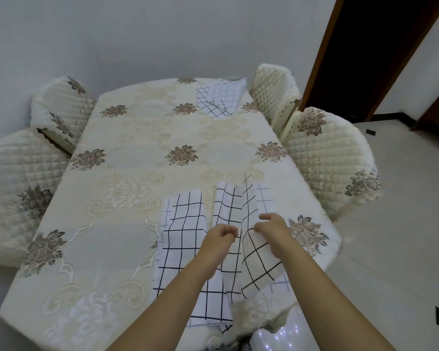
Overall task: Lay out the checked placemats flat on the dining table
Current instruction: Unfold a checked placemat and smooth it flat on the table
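Observation:
A white placemat with black checks lies rumpled and folded along the near edge of the dining table. My left hand pinches a fold near its middle. Just to the right, my right hand grips a raised flap of checked cloth, which stands up off the table. I cannot tell whether the flap belongs to the same mat or to a second one. Another checked placemat lies folded at the far right corner of the table.
The table wears a cream floral cloth. Quilted cream chairs stand on the left and on the right, with more behind them. A dark doorway opens at the back right beside tiled floor.

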`<action>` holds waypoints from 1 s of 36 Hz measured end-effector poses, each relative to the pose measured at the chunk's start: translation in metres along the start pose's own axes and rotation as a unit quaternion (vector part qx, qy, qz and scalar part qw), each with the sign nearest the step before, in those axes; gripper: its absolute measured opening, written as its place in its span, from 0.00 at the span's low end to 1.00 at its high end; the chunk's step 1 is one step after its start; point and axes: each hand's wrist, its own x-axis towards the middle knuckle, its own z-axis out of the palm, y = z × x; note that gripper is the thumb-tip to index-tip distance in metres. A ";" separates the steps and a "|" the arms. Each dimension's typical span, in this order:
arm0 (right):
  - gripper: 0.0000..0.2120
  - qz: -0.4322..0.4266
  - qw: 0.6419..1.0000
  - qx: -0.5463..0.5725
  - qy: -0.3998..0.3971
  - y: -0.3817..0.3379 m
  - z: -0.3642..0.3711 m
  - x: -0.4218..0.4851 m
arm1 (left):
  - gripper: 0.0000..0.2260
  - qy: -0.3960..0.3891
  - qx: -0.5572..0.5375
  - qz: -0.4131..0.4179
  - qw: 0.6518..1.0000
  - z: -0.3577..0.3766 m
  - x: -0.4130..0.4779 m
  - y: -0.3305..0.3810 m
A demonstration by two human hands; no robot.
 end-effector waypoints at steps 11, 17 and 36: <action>0.05 -0.091 0.993 0.049 -0.056 -0.071 0.000 -0.014 | 0.14 0.019 -0.023 0.017 0.999 -0.033 0.000 0.023; 0.08 -0.156 0.975 0.096 -0.125 -0.113 0.023 -0.034 | 0.15 0.051 -0.117 0.016 0.992 -0.060 -0.002 0.031; 0.09 -0.006 0.991 0.118 -0.055 -0.036 0.044 0.006 | 0.23 0.083 -0.018 -0.033 0.996 -0.095 -0.004 0.003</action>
